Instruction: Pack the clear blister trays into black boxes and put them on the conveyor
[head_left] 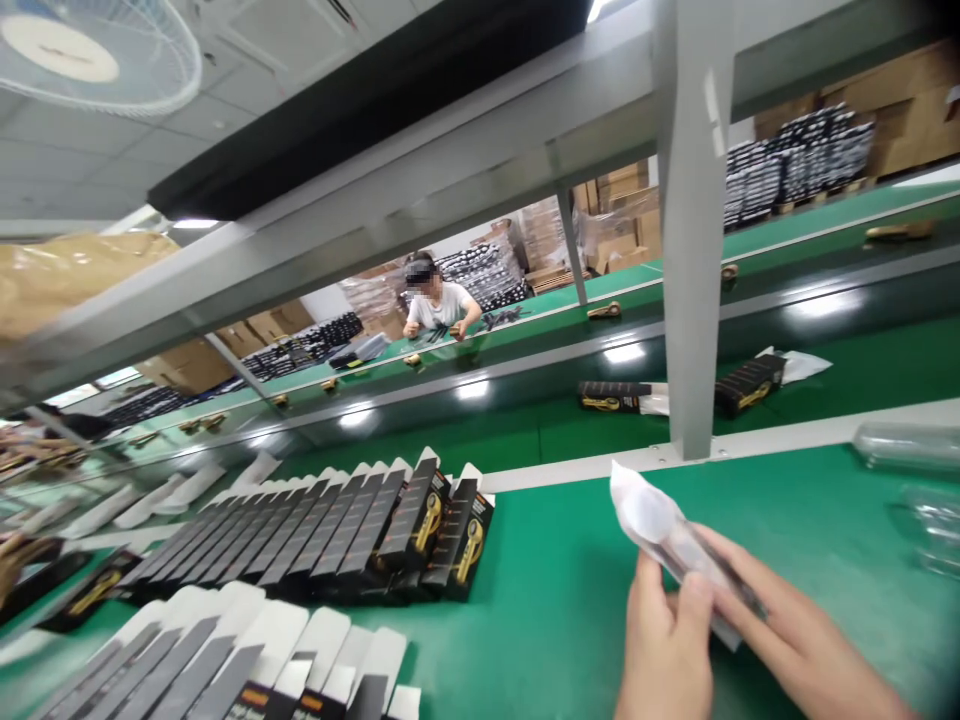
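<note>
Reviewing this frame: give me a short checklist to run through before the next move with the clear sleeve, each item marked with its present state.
1. Clear plastic sleeve held by both hands: ok, left hand and right hand both grip it.
2. Sleeve lifted off the green table: ok.
3. What the sleeve contains: cannot tell, blurred.
4. Black boxes standing open in a row at left: ok, flaps up.
5. Bare table between hands and boxes: ok.
6. Person across the line away from these hands: ok.
</note>
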